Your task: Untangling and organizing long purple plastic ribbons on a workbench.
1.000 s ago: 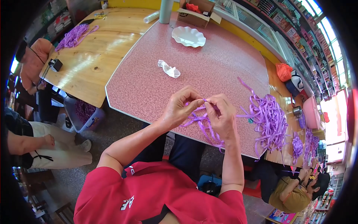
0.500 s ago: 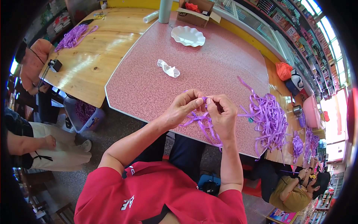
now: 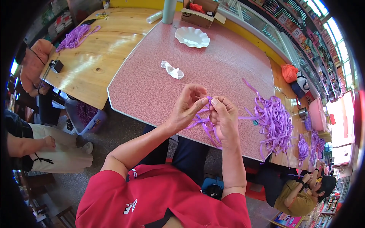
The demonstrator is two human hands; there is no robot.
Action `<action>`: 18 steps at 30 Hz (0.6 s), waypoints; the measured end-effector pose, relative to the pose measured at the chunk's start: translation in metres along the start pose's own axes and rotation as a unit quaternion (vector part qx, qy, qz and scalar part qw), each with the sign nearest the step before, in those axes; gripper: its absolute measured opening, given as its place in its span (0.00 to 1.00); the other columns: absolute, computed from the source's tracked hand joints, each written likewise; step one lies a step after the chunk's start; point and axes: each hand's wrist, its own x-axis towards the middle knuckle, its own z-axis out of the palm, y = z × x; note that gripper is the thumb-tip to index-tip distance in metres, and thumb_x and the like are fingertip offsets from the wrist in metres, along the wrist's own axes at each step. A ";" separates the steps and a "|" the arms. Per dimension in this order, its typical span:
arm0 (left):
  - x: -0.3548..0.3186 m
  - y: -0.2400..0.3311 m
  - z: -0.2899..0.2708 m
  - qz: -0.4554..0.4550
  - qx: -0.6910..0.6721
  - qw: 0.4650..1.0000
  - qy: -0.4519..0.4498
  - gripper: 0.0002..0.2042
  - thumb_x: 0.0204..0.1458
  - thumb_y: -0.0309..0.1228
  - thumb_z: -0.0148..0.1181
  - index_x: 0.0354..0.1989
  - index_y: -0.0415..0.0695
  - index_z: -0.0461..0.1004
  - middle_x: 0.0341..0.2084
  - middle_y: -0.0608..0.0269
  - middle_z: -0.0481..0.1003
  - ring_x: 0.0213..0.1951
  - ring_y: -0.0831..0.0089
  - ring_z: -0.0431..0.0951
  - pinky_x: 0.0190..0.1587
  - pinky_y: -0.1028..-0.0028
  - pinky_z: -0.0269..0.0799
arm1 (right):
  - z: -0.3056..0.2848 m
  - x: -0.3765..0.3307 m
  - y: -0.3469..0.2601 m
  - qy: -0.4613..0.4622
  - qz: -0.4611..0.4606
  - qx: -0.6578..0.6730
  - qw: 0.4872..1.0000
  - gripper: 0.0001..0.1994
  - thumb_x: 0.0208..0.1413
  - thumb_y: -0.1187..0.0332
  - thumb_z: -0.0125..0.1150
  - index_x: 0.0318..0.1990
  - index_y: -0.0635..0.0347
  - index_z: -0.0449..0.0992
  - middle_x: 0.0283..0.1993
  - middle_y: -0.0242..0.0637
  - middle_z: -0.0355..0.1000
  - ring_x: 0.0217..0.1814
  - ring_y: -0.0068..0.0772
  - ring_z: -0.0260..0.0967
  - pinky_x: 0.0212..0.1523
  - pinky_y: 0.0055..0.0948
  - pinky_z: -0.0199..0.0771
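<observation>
Over the near edge of the pink speckled table (image 3: pixel 159 87), my left hand (image 3: pixel 187 107) and my right hand (image 3: pixel 224 118) meet fingertip to fingertip. Both pinch a bunch of purple ribbon strips (image 3: pixel 203 123) that hangs down between them and trails past the table edge. A large loose pile of purple ribbon (image 3: pixel 275 123) lies on the table just right of my right hand, linked to the held strips by a strand.
A crumpled clear wrapper (image 3: pixel 172 70) and a white scalloped plate (image 3: pixel 192 37) lie farther back. A wooden table (image 3: pixel 91 60) at left carries more purple ribbon (image 3: pixel 76 36). A cardboard box (image 3: pixel 201 11) stands at the back. Other people sit at left (image 3: pixel 34 64) and lower right (image 3: pixel 300 190).
Both hands have stayed together over the table edge, fingers shifting slightly on the ribbon strips. Nothing else has moved.
</observation>
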 end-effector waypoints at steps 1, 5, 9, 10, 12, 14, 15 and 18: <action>0.001 0.000 -0.002 0.000 0.000 1.000 0.000 0.09 0.61 0.26 0.58 0.47 0.42 0.69 0.40 0.66 0.69 0.43 0.78 0.70 0.45 0.76 0.69 | -0.001 0.000 0.000 -0.002 0.013 0.015 1.000 0.05 0.61 0.68 0.60 0.37 0.59 0.76 0.28 0.24 0.68 0.18 0.07 0.51 0.17 0.11 0.48; 0.004 -0.001 -0.012 0.229 0.328 0.916 -0.009 0.12 0.53 0.20 0.63 0.45 0.46 0.76 0.43 0.61 0.70 0.43 0.68 0.71 0.45 0.73 0.67 | -0.002 0.001 -0.002 -0.008 0.052 0.042 0.998 0.06 0.61 0.67 0.61 0.38 0.60 0.77 0.27 0.22 0.68 0.19 0.07 0.54 0.17 0.13 0.50; 0.009 -0.003 -0.017 0.311 0.432 0.847 -0.007 0.14 0.44 0.21 0.66 0.41 0.49 0.80 0.40 0.60 0.74 0.43 0.61 0.74 0.44 0.65 0.69 | -0.006 0.002 0.001 0.004 0.041 0.018 0.999 0.06 0.61 0.67 0.62 0.39 0.59 0.78 0.26 0.22 0.68 0.20 0.06 0.54 0.17 0.12 0.49; 0.009 -0.001 -0.018 0.311 0.432 0.847 -0.008 0.14 0.44 0.21 0.66 0.41 0.49 0.80 0.40 0.60 0.74 0.43 0.61 0.74 0.44 0.65 0.69 | -0.007 0.002 0.001 0.005 0.040 0.010 0.999 0.05 0.61 0.67 0.62 0.39 0.59 0.78 0.26 0.21 0.68 0.20 0.06 0.54 0.17 0.12 0.49; 0.010 0.003 -0.019 0.347 0.484 0.803 -0.018 0.15 0.44 0.22 0.66 0.41 0.50 0.79 0.37 0.63 0.75 0.42 0.59 0.74 0.45 0.62 0.67 | -0.006 0.002 0.002 0.013 0.040 0.010 0.999 0.05 0.61 0.67 0.62 0.39 0.59 0.78 0.26 0.20 0.67 0.19 0.06 0.54 0.17 0.12 0.49; 0.011 0.002 -0.019 0.354 0.491 0.796 -0.016 0.14 0.43 0.23 0.66 0.40 0.49 0.78 0.37 0.63 0.75 0.42 0.60 0.74 0.45 0.62 0.66 | -0.005 0.002 0.003 0.019 0.040 0.010 0.999 0.05 0.61 0.67 0.62 0.39 0.59 0.78 0.26 0.19 0.67 0.19 0.06 0.54 0.17 0.12 0.49; 0.011 0.001 -0.019 0.361 0.498 0.788 -0.014 0.13 0.43 0.23 0.67 0.40 0.48 0.77 0.36 0.64 0.75 0.41 0.61 0.74 0.45 0.62 0.65 | -0.004 0.003 0.004 0.022 0.037 0.010 0.999 0.05 0.61 0.68 0.62 0.39 0.59 0.78 0.25 0.18 0.66 0.19 0.06 0.53 0.17 0.12 0.49; 0.011 0.003 -0.014 0.333 0.486 0.808 0.000 0.12 0.43 0.23 0.68 0.37 0.47 0.74 0.35 0.63 0.74 0.41 0.62 0.74 0.43 0.63 0.63 | -0.003 0.003 0.004 0.025 0.032 0.008 0.999 0.05 0.60 0.67 0.63 0.38 0.58 0.77 0.25 0.20 0.66 0.19 0.07 0.52 0.18 0.12 0.48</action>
